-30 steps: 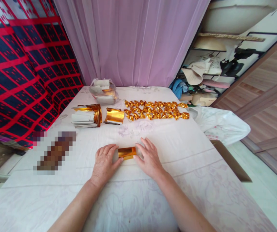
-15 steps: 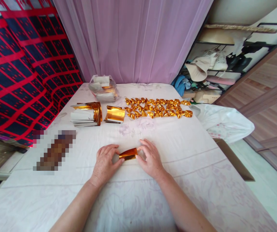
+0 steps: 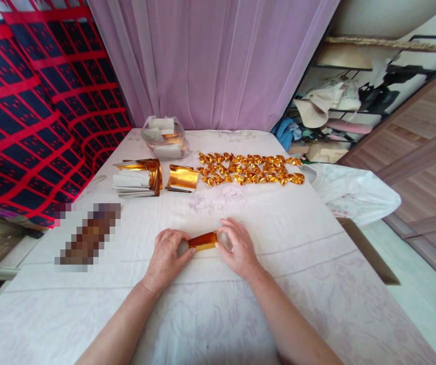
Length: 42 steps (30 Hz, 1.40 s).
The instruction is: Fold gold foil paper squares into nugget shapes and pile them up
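A sheet of gold foil paper (image 3: 203, 240), rolled or folded into a narrow strip, lies between my two hands just above the tablecloth. My left hand (image 3: 168, 253) pinches its left end between thumb and fingers. At the right end, the thumb and fingers of my right hand (image 3: 237, 247) are closed on it too. Farther off lie a few gold sheets (image 3: 182, 178), curled with the shiny side up. Left of them stands a thicker stack of folded gold-and-white sheets (image 3: 136, 181). Rows of folded gold foil pieces (image 3: 250, 169) stretch to the right.
A clear plastic bag (image 3: 164, 137) of more sheets sits at the table's back. A white plastic bag (image 3: 355, 192) hangs by the right edge. A pixelated patch (image 3: 88, 235) covers something at left. Shelves (image 3: 328, 101) stand beyond, right of the purple curtain (image 3: 218, 66).
The gold strip has turned slightly between my fingers, and its lower side now shows a brighter face. Both hands keep their grip in nearly the same place. The view has shifted a little.
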{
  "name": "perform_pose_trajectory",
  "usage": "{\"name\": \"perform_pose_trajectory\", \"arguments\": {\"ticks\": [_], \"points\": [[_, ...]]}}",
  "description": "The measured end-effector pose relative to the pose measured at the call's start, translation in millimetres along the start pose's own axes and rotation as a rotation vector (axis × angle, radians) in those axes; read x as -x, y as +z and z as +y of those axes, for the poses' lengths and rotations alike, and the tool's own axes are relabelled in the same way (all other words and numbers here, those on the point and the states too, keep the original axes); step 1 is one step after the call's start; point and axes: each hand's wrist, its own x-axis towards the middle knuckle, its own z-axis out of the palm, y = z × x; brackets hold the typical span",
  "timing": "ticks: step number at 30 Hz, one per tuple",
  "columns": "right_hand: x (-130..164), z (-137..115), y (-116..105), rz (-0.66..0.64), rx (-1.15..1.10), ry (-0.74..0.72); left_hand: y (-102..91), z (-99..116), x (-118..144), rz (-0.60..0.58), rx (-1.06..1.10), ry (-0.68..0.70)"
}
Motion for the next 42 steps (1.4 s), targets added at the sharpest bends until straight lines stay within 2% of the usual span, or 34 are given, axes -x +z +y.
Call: {"name": "perform_pose_trajectory", "arguments": {"ticks": [13, 20, 25, 29, 34, 38, 42], "points": [[0, 0, 0, 0.013, 0.016, -0.054, 5.8, -8, 2, 0.037, 0.088, 0.030], [-2, 2, -2, 0.060, -0.143, -0.067, 2.6, -5, 1, 0.015, 0.106, 0.023], [-2, 0, -6, 0.055, -0.287, -0.024, 1.0, -3, 1, 0.009, 0.134, 0.061], [-1, -6, -9, 0.055, -0.279, 0.017, 0.1, -2, 1, 0.045, 0.168, 0.120], [0, -13, -10, 0.115, -0.265, 0.039, 1.4, 1, 3, 0.143, 0.206, 0.163], [0, -19, -12, 0.136, -0.316, 0.056, 2.8, 5, 7, 0.154, 0.321, 0.099], [0, -25, -14, 0.148, -0.376, 0.095, 4.2, 12, 11, 0.012, 0.555, -0.054]]}}
